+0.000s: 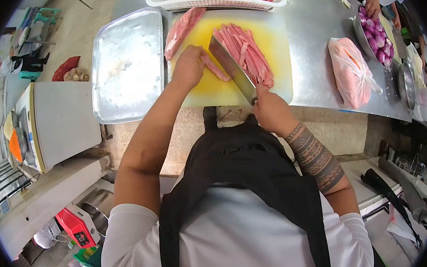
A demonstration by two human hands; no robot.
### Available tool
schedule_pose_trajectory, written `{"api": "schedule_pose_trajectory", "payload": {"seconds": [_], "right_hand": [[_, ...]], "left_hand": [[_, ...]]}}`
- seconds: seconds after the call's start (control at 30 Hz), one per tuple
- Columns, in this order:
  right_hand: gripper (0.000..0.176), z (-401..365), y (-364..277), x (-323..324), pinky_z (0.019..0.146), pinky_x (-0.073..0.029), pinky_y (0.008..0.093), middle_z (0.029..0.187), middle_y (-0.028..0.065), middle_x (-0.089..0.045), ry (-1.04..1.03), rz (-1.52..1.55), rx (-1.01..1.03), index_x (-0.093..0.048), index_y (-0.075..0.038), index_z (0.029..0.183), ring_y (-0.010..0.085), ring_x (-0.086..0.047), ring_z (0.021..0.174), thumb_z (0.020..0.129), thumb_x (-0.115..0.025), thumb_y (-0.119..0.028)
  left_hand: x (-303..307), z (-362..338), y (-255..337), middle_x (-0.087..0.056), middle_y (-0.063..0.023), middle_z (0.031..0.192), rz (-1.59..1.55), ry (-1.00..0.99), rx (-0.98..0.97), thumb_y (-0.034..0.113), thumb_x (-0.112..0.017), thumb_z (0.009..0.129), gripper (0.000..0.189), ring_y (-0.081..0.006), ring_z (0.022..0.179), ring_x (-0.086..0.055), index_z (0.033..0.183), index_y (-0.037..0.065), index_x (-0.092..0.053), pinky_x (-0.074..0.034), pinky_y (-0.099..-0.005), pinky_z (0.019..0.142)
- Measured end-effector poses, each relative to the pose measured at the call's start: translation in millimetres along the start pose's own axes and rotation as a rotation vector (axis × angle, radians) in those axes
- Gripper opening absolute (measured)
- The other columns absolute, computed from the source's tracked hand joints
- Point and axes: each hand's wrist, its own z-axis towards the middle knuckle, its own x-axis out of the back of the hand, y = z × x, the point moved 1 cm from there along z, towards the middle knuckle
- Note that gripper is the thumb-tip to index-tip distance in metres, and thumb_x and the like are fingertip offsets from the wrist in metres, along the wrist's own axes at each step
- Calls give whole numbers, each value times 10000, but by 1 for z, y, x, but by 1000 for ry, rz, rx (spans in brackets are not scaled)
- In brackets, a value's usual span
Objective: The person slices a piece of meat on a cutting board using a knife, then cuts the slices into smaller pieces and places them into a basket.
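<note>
My right hand (273, 109) is closed round the handle of a cleaver (234, 71), whose broad blade stands on the yellow-stained cutting board (210, 96). Pinched in the fingers of my left hand (188, 66) is a strip of raw meat (214, 68), lying on the board to the left of the blade. Right of the blade, a pile of cut meat strips (247, 48) touches or nearly touches it. A larger piece of raw meat (183, 31) rests at the board's upper left edge, just beyond my left hand.
A metal tray (128, 65) lies left of the board. Behind it stands a white basket (218, 3) of diced meat. To the right are a tied plastic bag (351, 72) and a bowl of peeled purple onions (377, 37), with another person's hand (373, 8) beside it.
</note>
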Motion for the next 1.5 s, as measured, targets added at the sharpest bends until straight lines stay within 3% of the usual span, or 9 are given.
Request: {"api": "schedule_pose_trajectory", "payload": {"seconds": [0.07,0.27,0.43,0.57,0.77,0.87,0.97,1.23,1.5], "right_hand": [[224,-1,-7,3,783,-545,606,918,300,-706,-9,4,-20,-494,20,1132,500,-702,885,965,-551,-118],[227,-7,-35,9,796,-542,607,914,302,-708,-39,-3,-43,-490,28,1131,505,-699,895,956,-554,-100],[248,9,-40,0,805,-543,604,917,300,-711,78,16,40,-503,29,1154,506,-701,898,943,-550,-92],[322,35,-60,4,826,-520,606,957,325,-691,-8,35,14,-500,63,1220,521,-678,911,921,-538,-53],[324,35,-78,6,794,-525,621,916,310,-700,7,-50,-33,-499,51,1219,525,-684,858,918,-530,-64],[306,29,-69,6,778,-526,625,890,304,-701,19,-41,-57,-501,38,1206,522,-687,842,920,-529,-66],[282,28,-63,5,770,-527,626,880,311,-697,26,-47,-85,-499,32,1191,518,-688,843,929,-532,-66],[248,30,-65,3,759,-532,610,878,324,-688,26,-3,-67,-496,49,1154,516,-687,863,936,-538,-60],[267,55,-66,5,864,-519,607,1016,365,-682,-13,40,-53,-504,68,1156,527,-677,968,915,-518,-46]], "left_hand": [[4,4,2,-671,-188,1033,6,-135,30,80,-743,856,214,-408,1047,-652,1053,29,-677,-523,-475,928],[9,9,-6,-661,-189,1014,96,-155,-75,160,-741,877,188,-411,1017,-649,972,14,-670,-521,-504,899],[12,10,-6,-653,-186,989,96,-185,-89,141,-731,875,164,-412,1000,-651,944,6,-669,-528,-501,886],[7,9,-18,-660,-187,984,156,-133,-104,118,-715,873,127,-411,999,-652,927,7,-687,-533,-496,884],[6,7,-11,-674,-202,993,91,-136,11,118,-703,861,139,-423,992,-656,939,3,-695,-531,-510,882],[7,5,-2,-674,-206,989,186,-27,-85,105,-688,857,150,-432,970,-658,964,0,-687,-530,-524,869],[5,14,-4,-681,-206,1030,234,-145,4,97,-705,840,266,-419,1013,-663,1095,21,-711,-537,-518,893],[6,23,-2,-682,-194,1023,188,-172,-7,90,-686,849,223,-418,1021,-666,1058,14,-699,-536,-526,895],[5,20,-1,-683,-210,1004,236,-180,-19,67,-679,854,172,-423,1000,-664,1006,-10,-703,-534,-522,902]]}}
